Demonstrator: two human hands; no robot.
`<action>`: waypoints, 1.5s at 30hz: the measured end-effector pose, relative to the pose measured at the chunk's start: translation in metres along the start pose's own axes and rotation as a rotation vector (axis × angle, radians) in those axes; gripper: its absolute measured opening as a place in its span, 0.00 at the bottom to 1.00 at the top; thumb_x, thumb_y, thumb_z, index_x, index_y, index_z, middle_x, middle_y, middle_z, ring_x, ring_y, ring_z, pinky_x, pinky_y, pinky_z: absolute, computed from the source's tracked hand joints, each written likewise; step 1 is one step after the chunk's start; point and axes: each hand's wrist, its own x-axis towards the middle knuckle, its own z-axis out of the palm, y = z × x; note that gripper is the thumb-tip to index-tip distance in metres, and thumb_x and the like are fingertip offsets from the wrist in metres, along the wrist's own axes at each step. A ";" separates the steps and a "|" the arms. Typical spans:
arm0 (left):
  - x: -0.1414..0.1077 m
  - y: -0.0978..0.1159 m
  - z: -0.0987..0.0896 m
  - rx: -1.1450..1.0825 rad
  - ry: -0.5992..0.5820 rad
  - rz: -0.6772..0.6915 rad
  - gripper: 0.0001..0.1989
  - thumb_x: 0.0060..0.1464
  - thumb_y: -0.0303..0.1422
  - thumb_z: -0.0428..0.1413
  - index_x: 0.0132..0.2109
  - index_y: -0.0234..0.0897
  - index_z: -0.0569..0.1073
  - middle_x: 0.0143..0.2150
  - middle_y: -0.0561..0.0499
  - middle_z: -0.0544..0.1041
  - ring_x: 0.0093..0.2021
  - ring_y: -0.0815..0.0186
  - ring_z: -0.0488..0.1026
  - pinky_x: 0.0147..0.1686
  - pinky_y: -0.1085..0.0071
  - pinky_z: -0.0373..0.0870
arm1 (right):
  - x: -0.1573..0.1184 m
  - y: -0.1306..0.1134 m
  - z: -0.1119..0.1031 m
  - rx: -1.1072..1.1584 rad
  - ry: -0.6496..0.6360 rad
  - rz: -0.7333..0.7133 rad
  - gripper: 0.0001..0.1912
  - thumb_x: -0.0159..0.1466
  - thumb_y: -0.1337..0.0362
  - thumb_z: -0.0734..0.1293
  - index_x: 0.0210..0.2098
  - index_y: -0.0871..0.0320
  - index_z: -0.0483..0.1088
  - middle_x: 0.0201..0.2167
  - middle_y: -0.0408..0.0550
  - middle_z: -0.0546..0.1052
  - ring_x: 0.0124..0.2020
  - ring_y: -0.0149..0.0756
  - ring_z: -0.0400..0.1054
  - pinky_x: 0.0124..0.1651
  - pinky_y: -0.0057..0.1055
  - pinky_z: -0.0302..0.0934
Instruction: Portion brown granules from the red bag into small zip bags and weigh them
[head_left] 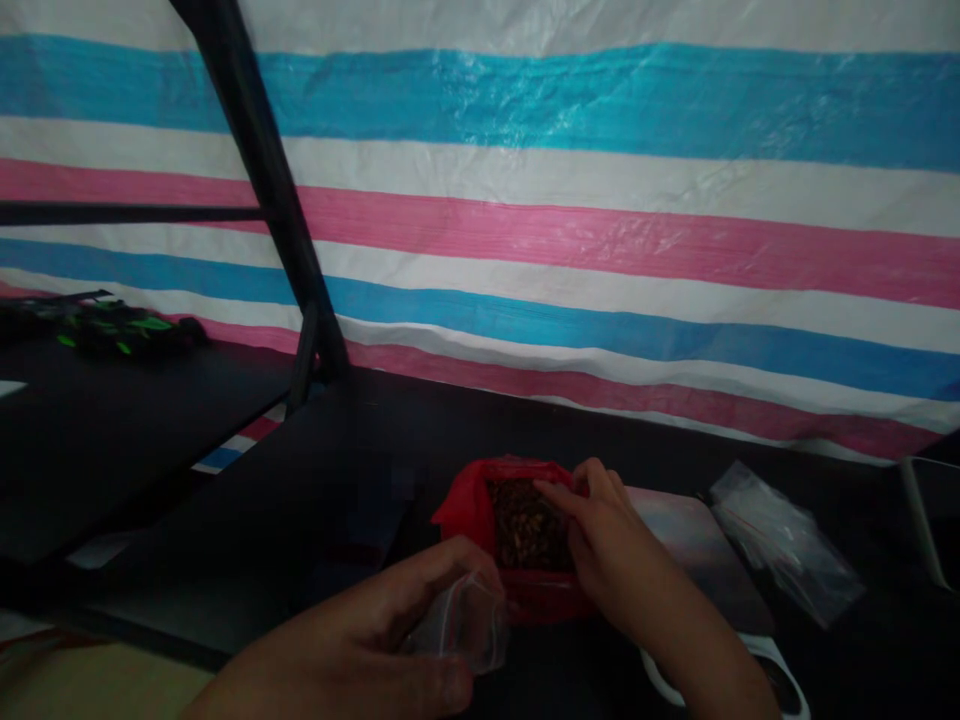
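Observation:
My left hand (390, 630) is low in the middle of the view and grips a small clear zip bag (465, 625) by its top edge. Just right of it sits a red bag (469, 510), open at the top and filled with dark brown bits (525, 530). My right hand (615, 545) reaches into the mouth of the red bag, fingertips pinched over the dark contents. Whether it holds any of them I cannot tell.
A flat grey scale (697, 545) lies under and right of the red bag on the black table (300, 500). Clear plastic bags (787, 545) lie at right. A black and green object (112, 328) rests at far left. A striped tarp (600, 200) and a black pole (262, 170) stand behind.

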 end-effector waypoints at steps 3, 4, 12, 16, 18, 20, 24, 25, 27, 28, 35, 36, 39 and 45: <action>0.007 -0.001 0.005 -0.011 0.012 -0.018 0.19 0.59 0.50 0.67 0.51 0.46 0.78 0.43 0.54 0.72 0.41 0.65 0.64 0.41 0.70 0.60 | -0.008 0.006 0.003 0.163 0.035 0.003 0.33 0.64 0.80 0.60 0.62 0.50 0.77 0.53 0.54 0.72 0.54 0.45 0.69 0.62 0.43 0.68; 0.010 0.000 0.006 -0.006 0.010 -0.013 0.19 0.60 0.50 0.66 0.52 0.45 0.77 0.43 0.54 0.72 0.41 0.66 0.64 0.41 0.70 0.60 | -0.010 0.008 0.004 0.206 0.046 0.006 0.31 0.66 0.78 0.61 0.63 0.50 0.76 0.54 0.53 0.73 0.56 0.45 0.69 0.63 0.44 0.67; 0.021 -0.002 0.008 0.013 0.035 0.036 0.16 0.64 0.48 0.64 0.51 0.45 0.78 0.43 0.54 0.72 0.45 0.64 0.67 0.47 0.67 0.63 | -0.003 0.012 0.002 0.292 0.096 0.061 0.22 0.70 0.72 0.67 0.61 0.51 0.77 0.53 0.51 0.76 0.54 0.43 0.74 0.61 0.40 0.67; 0.028 -0.005 0.009 -0.024 0.103 0.089 0.16 0.65 0.44 0.64 0.55 0.45 0.77 0.47 0.53 0.75 0.47 0.63 0.69 0.51 0.66 0.63 | 0.007 0.009 0.007 0.180 0.200 0.135 0.19 0.64 0.74 0.73 0.53 0.54 0.79 0.49 0.50 0.79 0.53 0.47 0.74 0.61 0.44 0.65; 0.035 -0.004 0.013 -0.031 0.138 0.103 0.17 0.63 0.46 0.65 0.52 0.43 0.77 0.45 0.53 0.75 0.46 0.64 0.70 0.49 0.67 0.64 | 0.009 0.008 0.011 0.161 0.189 0.149 0.14 0.63 0.73 0.74 0.46 0.54 0.80 0.47 0.50 0.80 0.51 0.48 0.75 0.59 0.43 0.65; 0.042 -0.002 0.016 -0.042 0.196 0.116 0.18 0.61 0.48 0.66 0.49 0.41 0.77 0.43 0.53 0.75 0.44 0.64 0.70 0.47 0.67 0.64 | 0.011 0.007 0.012 0.162 0.171 0.161 0.10 0.65 0.71 0.73 0.44 0.53 0.81 0.45 0.50 0.82 0.50 0.49 0.75 0.56 0.43 0.65; 0.050 -0.004 0.016 -0.096 0.238 0.170 0.21 0.59 0.49 0.67 0.49 0.39 0.76 0.43 0.52 0.76 0.44 0.64 0.70 0.47 0.68 0.65 | 0.011 0.003 0.010 0.139 0.158 0.187 0.09 0.70 0.69 0.69 0.44 0.54 0.82 0.47 0.52 0.85 0.52 0.51 0.75 0.58 0.46 0.62; 0.050 -0.005 0.014 -0.113 0.234 0.186 0.22 0.59 0.50 0.67 0.50 0.39 0.76 0.44 0.52 0.75 0.45 0.64 0.70 0.47 0.68 0.65 | 0.011 0.002 0.010 0.130 0.146 0.189 0.09 0.70 0.69 0.69 0.45 0.54 0.82 0.47 0.52 0.85 0.52 0.51 0.75 0.59 0.47 0.61; 0.049 -0.008 0.011 -0.134 0.239 0.203 0.23 0.59 0.51 0.67 0.51 0.39 0.77 0.44 0.51 0.75 0.45 0.64 0.70 0.49 0.69 0.65 | 0.010 0.000 0.009 0.119 0.114 0.193 0.10 0.71 0.67 0.69 0.47 0.53 0.82 0.48 0.51 0.85 0.52 0.52 0.75 0.59 0.48 0.60; 0.048 -0.010 0.010 -0.143 0.250 0.209 0.23 0.60 0.51 0.67 0.51 0.39 0.77 0.45 0.51 0.75 0.46 0.64 0.70 0.49 0.69 0.65 | 0.010 -0.001 0.008 0.114 0.100 0.195 0.10 0.71 0.66 0.70 0.48 0.53 0.82 0.49 0.51 0.85 0.53 0.52 0.75 0.59 0.48 0.60; 0.051 -0.016 0.008 -0.274 0.244 0.266 0.18 0.60 0.48 0.67 0.49 0.41 0.79 0.43 0.52 0.75 0.44 0.66 0.71 0.46 0.72 0.67 | 0.009 -0.002 0.011 0.066 0.074 0.225 0.12 0.70 0.63 0.71 0.52 0.51 0.82 0.52 0.51 0.86 0.54 0.54 0.75 0.57 0.48 0.60; 0.051 -0.016 0.008 -0.284 0.252 0.272 0.19 0.59 0.48 0.68 0.48 0.41 0.79 0.42 0.52 0.74 0.43 0.66 0.71 0.45 0.72 0.67 | 0.009 -0.002 0.011 0.052 0.073 0.223 0.12 0.70 0.63 0.71 0.52 0.51 0.82 0.52 0.51 0.86 0.54 0.55 0.75 0.57 0.48 0.59; 0.049 -0.016 0.007 -0.212 0.271 0.239 0.19 0.60 0.49 0.67 0.48 0.40 0.79 0.43 0.52 0.74 0.44 0.65 0.70 0.47 0.71 0.67 | 0.008 -0.004 0.012 0.019 0.071 0.217 0.13 0.71 0.62 0.70 0.53 0.51 0.81 0.51 0.52 0.86 0.54 0.55 0.74 0.56 0.48 0.59; 0.044 -0.020 0.005 -0.158 0.264 0.198 0.23 0.61 0.49 0.66 0.56 0.42 0.76 0.50 0.49 0.75 0.52 0.59 0.71 0.57 0.63 0.66 | 0.010 -0.011 0.013 0.027 0.057 0.254 0.13 0.71 0.60 0.69 0.52 0.53 0.81 0.51 0.54 0.85 0.55 0.57 0.74 0.59 0.51 0.58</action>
